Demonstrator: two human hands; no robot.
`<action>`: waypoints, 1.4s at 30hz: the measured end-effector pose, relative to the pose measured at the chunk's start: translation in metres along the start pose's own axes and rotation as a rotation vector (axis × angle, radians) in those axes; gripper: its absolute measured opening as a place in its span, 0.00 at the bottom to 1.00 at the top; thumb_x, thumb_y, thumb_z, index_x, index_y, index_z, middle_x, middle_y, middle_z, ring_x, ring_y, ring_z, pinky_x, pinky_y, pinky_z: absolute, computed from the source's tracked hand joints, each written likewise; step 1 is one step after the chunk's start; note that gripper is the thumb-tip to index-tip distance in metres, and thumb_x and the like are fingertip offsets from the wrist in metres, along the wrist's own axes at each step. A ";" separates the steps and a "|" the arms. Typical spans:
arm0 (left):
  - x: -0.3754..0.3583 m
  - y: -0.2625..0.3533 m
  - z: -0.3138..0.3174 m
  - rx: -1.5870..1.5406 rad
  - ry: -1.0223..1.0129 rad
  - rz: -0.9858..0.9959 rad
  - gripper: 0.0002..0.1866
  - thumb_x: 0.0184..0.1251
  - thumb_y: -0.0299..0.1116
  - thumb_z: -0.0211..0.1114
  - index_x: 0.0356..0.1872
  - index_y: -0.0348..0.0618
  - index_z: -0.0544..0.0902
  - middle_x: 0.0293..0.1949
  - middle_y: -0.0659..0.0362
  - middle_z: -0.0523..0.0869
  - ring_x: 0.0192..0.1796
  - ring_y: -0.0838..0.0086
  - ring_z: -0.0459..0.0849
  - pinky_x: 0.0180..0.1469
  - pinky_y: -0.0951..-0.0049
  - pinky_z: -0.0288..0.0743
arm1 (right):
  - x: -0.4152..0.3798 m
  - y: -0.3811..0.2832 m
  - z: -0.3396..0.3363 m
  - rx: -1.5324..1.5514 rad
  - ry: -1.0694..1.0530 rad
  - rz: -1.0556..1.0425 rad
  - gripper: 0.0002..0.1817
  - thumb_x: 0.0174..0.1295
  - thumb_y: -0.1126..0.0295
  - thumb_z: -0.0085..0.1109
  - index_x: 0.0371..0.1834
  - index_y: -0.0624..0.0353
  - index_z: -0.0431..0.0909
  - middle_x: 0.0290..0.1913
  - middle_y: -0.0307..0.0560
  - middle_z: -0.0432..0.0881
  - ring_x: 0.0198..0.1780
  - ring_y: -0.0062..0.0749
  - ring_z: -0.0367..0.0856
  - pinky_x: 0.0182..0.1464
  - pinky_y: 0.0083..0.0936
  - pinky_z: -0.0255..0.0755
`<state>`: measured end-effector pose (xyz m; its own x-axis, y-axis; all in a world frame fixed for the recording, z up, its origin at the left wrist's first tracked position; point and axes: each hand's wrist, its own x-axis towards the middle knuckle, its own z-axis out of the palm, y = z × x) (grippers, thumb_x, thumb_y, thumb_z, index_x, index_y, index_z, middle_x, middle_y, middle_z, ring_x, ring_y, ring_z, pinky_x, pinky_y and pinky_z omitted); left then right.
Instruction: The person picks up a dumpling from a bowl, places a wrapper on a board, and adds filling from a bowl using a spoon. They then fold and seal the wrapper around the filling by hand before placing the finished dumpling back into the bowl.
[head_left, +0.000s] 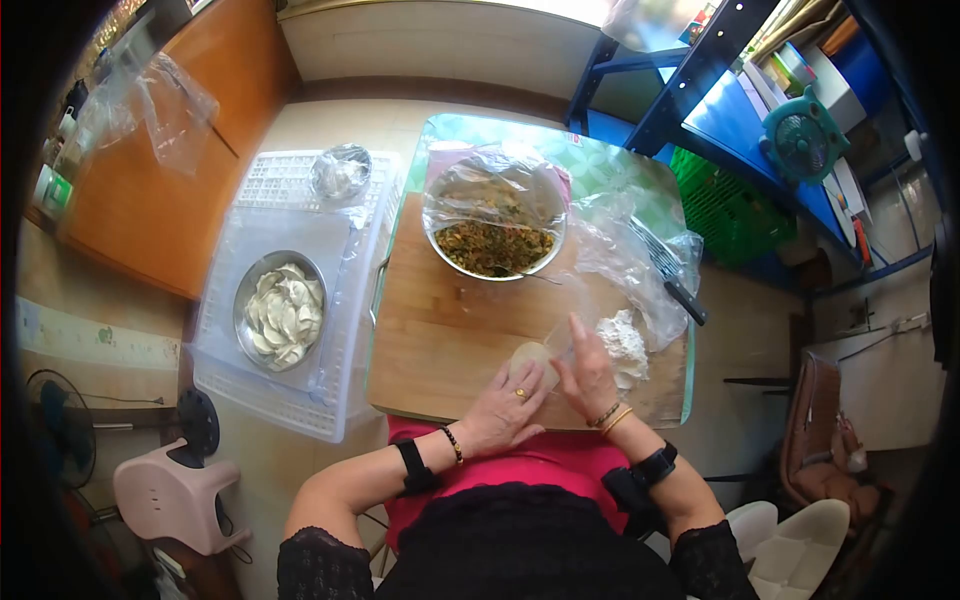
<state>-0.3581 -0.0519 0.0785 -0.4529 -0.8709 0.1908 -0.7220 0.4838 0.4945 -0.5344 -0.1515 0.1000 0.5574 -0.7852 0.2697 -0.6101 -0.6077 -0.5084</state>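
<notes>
Head view: left hand [505,402] at a pale dough disc [532,367], right hand [588,378] just beside it

The dough disc lies near the front edge of a wooden board [440,320], which rests on a surface [640,172] with a green patterned cover. The left hand's fingertips touch the disc's near edge; whether they pinch it or only press it cannot be told. The right hand is bent at the disc's right side, index finger pointing away from the body. Something translucent and blurred shows by its fingers, and whether the hand grasps it cannot be told.

Just right of the right hand is a heap of white flour [624,348]. Behind it lie a crumpled clear plastic bag [612,240] and a utensil with a black handle [684,300], the handle reaching past the board's right edge. At the board's far side stands a metal bowl [490,276] of chopped filling [492,247], partly covered by clear plastic film [500,175].

To the left, apart from the board, a round metal pan [240,322] holds a pile of pale folded dumplings [284,315]. It sits on a translucent plastic tray [215,325], with a small plastic-wrapped container [341,173] behind it.
</notes>
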 end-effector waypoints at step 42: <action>-0.003 0.004 0.006 0.045 -0.089 0.071 0.31 0.60 0.49 0.64 0.58 0.36 0.73 0.64 0.44 0.69 0.71 0.52 0.64 0.72 0.45 0.53 | -0.002 0.010 0.025 -0.311 -0.044 0.034 0.42 0.55 0.55 0.67 0.71 0.59 0.62 0.55 0.55 0.74 0.55 0.49 0.72 0.55 0.44 0.61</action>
<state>-0.3628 -0.0471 0.0748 -0.5471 -0.8240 0.1472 -0.7080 0.5494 0.4437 -0.5276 -0.1528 0.0742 0.5534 -0.8040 0.2173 -0.7680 -0.5936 -0.2405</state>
